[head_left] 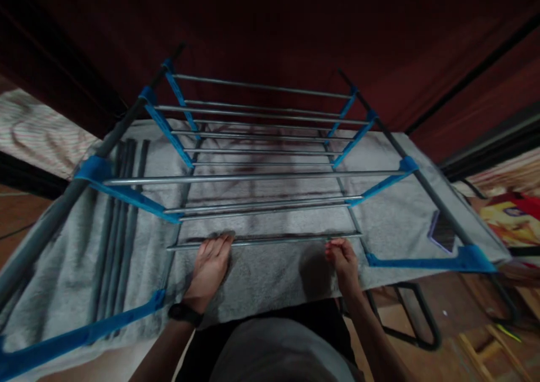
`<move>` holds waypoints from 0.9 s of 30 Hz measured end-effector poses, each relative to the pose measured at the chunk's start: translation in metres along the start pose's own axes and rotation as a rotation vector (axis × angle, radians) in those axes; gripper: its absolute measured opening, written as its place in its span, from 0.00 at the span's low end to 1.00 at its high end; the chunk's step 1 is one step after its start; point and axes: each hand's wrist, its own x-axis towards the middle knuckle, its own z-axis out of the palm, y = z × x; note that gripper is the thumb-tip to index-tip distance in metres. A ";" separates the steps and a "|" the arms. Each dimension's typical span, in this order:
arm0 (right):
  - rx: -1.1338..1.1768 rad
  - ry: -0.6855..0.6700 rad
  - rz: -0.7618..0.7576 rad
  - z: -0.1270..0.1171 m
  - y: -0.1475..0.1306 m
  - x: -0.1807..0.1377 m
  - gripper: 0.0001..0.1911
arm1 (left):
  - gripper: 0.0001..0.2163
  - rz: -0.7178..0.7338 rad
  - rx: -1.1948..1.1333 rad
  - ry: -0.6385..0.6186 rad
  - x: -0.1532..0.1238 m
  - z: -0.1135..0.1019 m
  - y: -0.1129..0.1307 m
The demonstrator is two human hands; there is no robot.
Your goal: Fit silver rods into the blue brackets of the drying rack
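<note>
A metal rack with blue plastic connectors [166, 129] and grey side poles lies across a grey towel-covered table [270, 269]. My left hand [211, 266] rests flat on the towel, fingers stretched toward a loose metal rod [270, 239] lying crosswise. It wears a black wristband. My right hand [342, 258] is curled, its fingertips pinched at the rod near its right end. Above the rod, several parallel rods [261, 205] span the rack's tiers.
Several spare dark rods [120, 224] lie lengthwise on the towel's left side. A dark comb-like piece [442, 233] sits at the right. Dark red curtain hangs behind. A black metal frame [411, 320] and wooden pieces stand on the floor at right.
</note>
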 end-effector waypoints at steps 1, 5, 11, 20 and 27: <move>0.045 0.024 0.072 -0.001 0.003 0.001 0.20 | 0.22 0.009 0.002 0.009 0.000 -0.001 -0.001; 0.230 0.065 0.222 -0.001 0.007 0.009 0.21 | 0.23 0.013 0.010 0.043 0.002 0.000 -0.003; 0.413 0.028 0.259 -0.004 0.010 0.020 0.16 | 0.23 0.006 0.016 0.089 -0.003 0.000 -0.011; 0.485 0.032 0.208 0.000 -0.001 0.040 0.16 | 0.21 0.043 0.020 0.088 -0.004 -0.006 -0.014; 0.445 0.119 0.121 -0.009 0.008 0.057 0.11 | 0.18 -0.055 0.095 -0.015 -0.008 -0.017 0.000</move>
